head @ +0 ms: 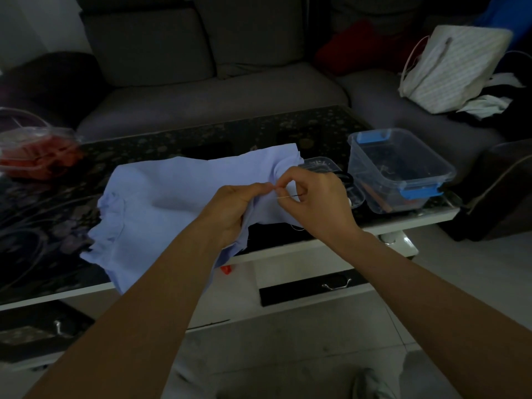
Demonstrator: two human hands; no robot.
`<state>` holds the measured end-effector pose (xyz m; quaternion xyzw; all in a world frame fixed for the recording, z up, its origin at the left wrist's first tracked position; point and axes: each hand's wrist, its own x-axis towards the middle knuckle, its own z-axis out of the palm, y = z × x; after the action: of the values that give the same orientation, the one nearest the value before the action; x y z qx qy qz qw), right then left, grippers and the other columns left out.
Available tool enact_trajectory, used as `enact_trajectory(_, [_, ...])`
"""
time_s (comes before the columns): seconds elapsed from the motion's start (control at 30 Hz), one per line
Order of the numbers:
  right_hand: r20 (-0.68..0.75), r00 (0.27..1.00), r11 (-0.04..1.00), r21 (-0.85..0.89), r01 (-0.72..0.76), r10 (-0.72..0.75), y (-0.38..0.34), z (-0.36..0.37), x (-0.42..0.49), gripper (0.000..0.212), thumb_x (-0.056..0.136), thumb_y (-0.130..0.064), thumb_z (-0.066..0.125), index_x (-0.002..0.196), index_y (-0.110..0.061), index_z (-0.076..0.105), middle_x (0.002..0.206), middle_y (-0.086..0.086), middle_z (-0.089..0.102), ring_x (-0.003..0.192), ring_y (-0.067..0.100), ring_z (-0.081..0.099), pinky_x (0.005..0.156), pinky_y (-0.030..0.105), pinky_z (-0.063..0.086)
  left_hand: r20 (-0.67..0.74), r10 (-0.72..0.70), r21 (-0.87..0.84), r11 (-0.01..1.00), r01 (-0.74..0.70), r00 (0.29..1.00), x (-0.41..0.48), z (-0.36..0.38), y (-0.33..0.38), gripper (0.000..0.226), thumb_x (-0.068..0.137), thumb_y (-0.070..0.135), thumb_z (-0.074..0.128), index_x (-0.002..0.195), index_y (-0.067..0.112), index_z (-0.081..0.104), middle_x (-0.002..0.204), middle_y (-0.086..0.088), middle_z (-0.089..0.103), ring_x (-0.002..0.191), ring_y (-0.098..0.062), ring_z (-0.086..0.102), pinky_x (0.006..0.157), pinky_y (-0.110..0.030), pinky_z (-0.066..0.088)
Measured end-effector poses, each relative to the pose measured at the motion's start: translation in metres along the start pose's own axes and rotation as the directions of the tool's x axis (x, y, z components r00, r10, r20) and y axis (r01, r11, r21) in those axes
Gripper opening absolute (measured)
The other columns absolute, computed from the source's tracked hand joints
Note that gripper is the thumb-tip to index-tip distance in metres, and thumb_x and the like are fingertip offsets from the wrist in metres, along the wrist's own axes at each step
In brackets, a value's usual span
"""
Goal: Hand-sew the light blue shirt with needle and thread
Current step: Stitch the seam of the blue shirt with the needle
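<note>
**Limp cloth, fine needle**

The shirt (pixel 172 191) lies spread on the glossy dark counter (pixel 172 139), its near right edge lifted. The cloth is thin and creased, probably light and slippery, so it is best held close to the stitch. The left hand (pixel 233 208) grips a fold. The right hand (pixel 316 200) pinches the slim, stiff needle (pixel 288 196).

One shirt (pixel 161 197), one needle (pixel 288 196) and two hands, left hand (pixel 233 208) and right hand (pixel 319 203), are meeting over one table (pixel 201 136). Two boxes, big box (pixel 359 156) and small box (pixel 319 163), are sitting right. Two bags, red bag (pixel 37 156) and white bag (pixel 454 70), are lying left and far right.
</note>
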<state>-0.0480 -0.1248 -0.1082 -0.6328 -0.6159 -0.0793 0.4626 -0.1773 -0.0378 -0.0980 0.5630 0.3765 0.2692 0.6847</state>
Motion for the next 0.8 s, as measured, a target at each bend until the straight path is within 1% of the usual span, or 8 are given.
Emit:
enact_trajectory(0.1, [0.259, 0.964, 0.981, 0.194, 0.002, -0.053, -0.007, -0.007, -0.002, 0.005, 0.083, -0.017, 0.066, 0.081, -0.012, 0.068, 0.048, -0.011, 0.040, 0.044, 0.003, 0.040, 0.052, 0.018, 0.038, -0.060, 0.002, -0.073, 0.997, -0.007, 0.998, 0.000, -0.002, -0.001, 0.018, 0.091, 0.011, 0.059, 0.075, 0.007, 0.066, 0.066, -0.002, 0.066, 0.072, -0.015, 0.060, 0.074, -0.025, 0.051])
enact_trajectory(0.2, [0.709, 0.701, 0.947, 0.276, -0.167, -0.083, -0.016, -0.012, -0.010, 0.003, 0.085, -0.012, 0.068, 0.084, -0.012, 0.071, 0.052, -0.006, 0.048, 0.050, 0.006, 0.041, 0.055, 0.024, 0.040, -0.079, -0.034, -0.109, 0.994, 0.026, 0.996, 0.002, -0.004, -0.003, 0.018, 0.086, 0.014, 0.065, 0.071, 0.008, 0.073, 0.076, -0.010, 0.069, 0.078, -0.022, 0.063, 0.082, -0.034, 0.051])
enact_trajectory(0.3, [0.901, 0.429, 0.934, 0.213, -0.287, -0.073, -0.023, -0.019, -0.012, 0.009, 0.088, -0.017, 0.068, 0.087, -0.008, 0.070, 0.044, -0.015, 0.043, 0.045, 0.005, 0.039, 0.052, 0.012, 0.032, -0.130, -0.052, -0.087, 0.995, 0.040, 0.990, 0.002, -0.004, -0.002, 0.015, 0.082, 0.021, 0.071, 0.084, 0.006, 0.070, 0.086, -0.014, 0.066, 0.090, -0.028, 0.060, 0.092, -0.040, 0.049])
enact_trajectory(0.4, [0.938, 0.344, 0.931, 0.165, -0.324, -0.047, -0.024, -0.025, -0.009, 0.014, 0.089, -0.018, 0.068, 0.092, -0.004, 0.071, 0.041, -0.018, 0.043, 0.042, 0.004, 0.038, 0.050, 0.010, 0.030, -0.138, -0.044, -0.093, 0.995, 0.031, 0.989, -0.001, -0.002, 0.000, 0.027, 0.073, 0.027, 0.078, 0.087, 0.006, 0.068, 0.090, -0.014, 0.064, 0.094, -0.029, 0.058, 0.098, -0.043, 0.046])
enact_trajectory(0.47, [0.918, 0.396, 0.919, 0.176, -0.354, -0.023, -0.021, -0.026, -0.008, 0.016, 0.088, -0.021, 0.069, 0.093, -0.007, 0.073, 0.045, -0.015, 0.044, 0.043, 0.006, 0.035, 0.053, 0.013, 0.029, -0.113, -0.033, -0.107, 0.994, 0.021, 0.993, -0.003, -0.002, 0.001, 0.027, 0.072, 0.027, 0.077, 0.084, 0.007, 0.066, 0.085, -0.012, 0.063, 0.089, -0.025, 0.058, 0.092, -0.040, 0.048])
enact_trajectory(0.63, [0.460, 0.865, 0.914, 0.233, -0.333, 0.198, -0.008, -0.014, -0.004, 0.020, 0.082, -0.018, 0.074, 0.069, -0.019, 0.060, 0.042, -0.012, 0.043, 0.040, 0.005, 0.041, 0.052, 0.017, 0.033, -0.040, 0.011, -0.043, 0.999, -0.013, 0.999, -0.008, 0.002, 0.008, 0.020, 0.091, 0.016, 0.060, 0.102, 0.000, 0.061, 0.089, -0.009, 0.063, 0.074, -0.016, 0.061, 0.070, -0.028, 0.052])
enact_trajectory(0.73, [0.235, 0.925, 0.921, 0.181, -0.344, 0.299, -0.007, -0.008, -0.004, 0.018, 0.080, -0.026, 0.077, 0.075, -0.015, 0.063, 0.044, -0.012, 0.041, 0.042, 0.002, 0.046, 0.048, 0.013, 0.029, -0.040, 0.076, -0.144, 0.986, -0.081, 0.996, -0.013, 0.005, 0.006, 0.027, 0.095, 0.017, 0.055, 0.103, -0.008, 0.059, 0.123, -0.013, 0.061, 0.087, -0.017, 0.064, 0.080, -0.029, 0.052])
enact_trajectory(0.8, [0.175, 0.931, 0.930, 0.125, -0.345, 0.321, -0.007, -0.005, -0.004, 0.023, 0.078, -0.035, 0.077, 0.078, -0.017, 0.065, 0.048, -0.016, 0.040, 0.045, -0.004, 0.048, 0.046, 0.011, 0.031, 0.099, 0.141, -0.245, 0.963, -0.114, 0.985, -0.009, 0.007, 0.002, 0.053, 0.101, 0.018, 0.040, 0.116, -0.033, 0.039, 0.147, 0.000, 0.044, 0.122, -0.013, 0.053, 0.102, -0.020, 0.039])
